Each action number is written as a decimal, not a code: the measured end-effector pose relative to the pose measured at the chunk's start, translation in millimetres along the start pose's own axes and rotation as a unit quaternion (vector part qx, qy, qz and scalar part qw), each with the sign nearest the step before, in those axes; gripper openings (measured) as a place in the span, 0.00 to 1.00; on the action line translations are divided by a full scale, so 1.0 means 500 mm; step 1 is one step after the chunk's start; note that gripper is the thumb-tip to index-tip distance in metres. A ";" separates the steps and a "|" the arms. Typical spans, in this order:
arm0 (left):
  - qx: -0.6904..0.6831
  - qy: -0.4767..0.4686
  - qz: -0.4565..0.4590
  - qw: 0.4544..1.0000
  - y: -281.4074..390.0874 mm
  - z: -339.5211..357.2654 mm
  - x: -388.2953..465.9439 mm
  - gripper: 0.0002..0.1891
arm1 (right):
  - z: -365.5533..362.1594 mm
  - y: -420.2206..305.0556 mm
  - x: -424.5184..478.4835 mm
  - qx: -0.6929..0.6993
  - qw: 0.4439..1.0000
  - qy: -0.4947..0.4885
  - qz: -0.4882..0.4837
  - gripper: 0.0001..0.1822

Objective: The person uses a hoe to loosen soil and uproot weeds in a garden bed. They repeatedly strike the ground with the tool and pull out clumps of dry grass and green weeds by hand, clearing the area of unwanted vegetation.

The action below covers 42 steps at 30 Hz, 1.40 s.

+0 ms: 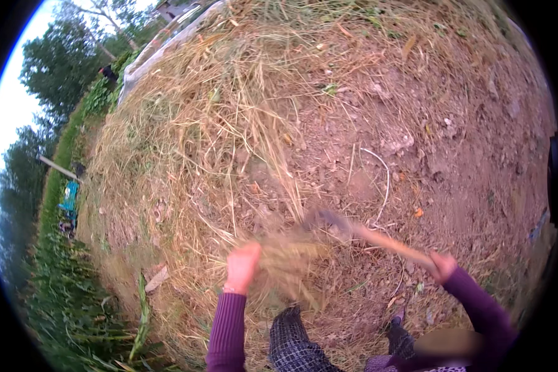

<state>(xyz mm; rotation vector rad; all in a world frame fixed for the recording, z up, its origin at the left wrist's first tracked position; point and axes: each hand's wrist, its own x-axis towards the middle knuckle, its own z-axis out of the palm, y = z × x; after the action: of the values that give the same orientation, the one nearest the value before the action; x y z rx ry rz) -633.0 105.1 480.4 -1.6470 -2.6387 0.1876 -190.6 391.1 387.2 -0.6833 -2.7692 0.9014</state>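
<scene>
My right hand (442, 267) is closed around the wooden handle of a short hand tool (395, 245), whose dark, curved metal head (323, 218) reaches left into the straw, blurred by motion. The exact kind of tool cannot be told. At the lower middle, my left hand (243, 265) is closed on a bundle of dry grass (288, 260), which fans out to its right, also blurred. Loose dry straw (223, 125) lies in a thick layer beyond my left hand. A thin white cord or stalk (388, 181) curves on the soil above the tool handle.
Bare reddish soil (474, 153) spreads to the right. Green crop plants (79, 302) line the left edge. A pale sheet (167, 44) borders the straw at the upper left, with a person (108, 73) in dark clothing beyond. A teal object (69, 197) stands at the far left.
</scene>
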 end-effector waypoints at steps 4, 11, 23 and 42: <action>-0.012 0.041 0.064 0.997 0.066 0.090 -0.118 0.10 | -0.019 -0.071 -0.208 -0.063 0.978 -0.057 0.189 0.12; -0.023 0.090 -0.017 0.996 0.068 -0.022 -0.161 0.14 | -0.015 -0.161 -0.025 0.103 0.987 0.007 0.128 0.12; 0.023 0.127 -0.096 0.987 0.104 -0.257 -0.371 0.13 | -0.052 0.001 -0.413 -0.076 0.982 -0.136 0.103 0.08; 0.213 0.231 -0.480 0.819 0.126 -0.492 -0.682 0.18 | -0.263 0.002 -0.439 0.352 0.861 0.254 0.265 0.14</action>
<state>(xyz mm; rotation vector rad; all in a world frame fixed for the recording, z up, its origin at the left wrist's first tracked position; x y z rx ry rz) -405.5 -151.7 731.5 -0.0971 -2.4157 0.2636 40.1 358.2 492.8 -1.3025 -1.6183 1.4476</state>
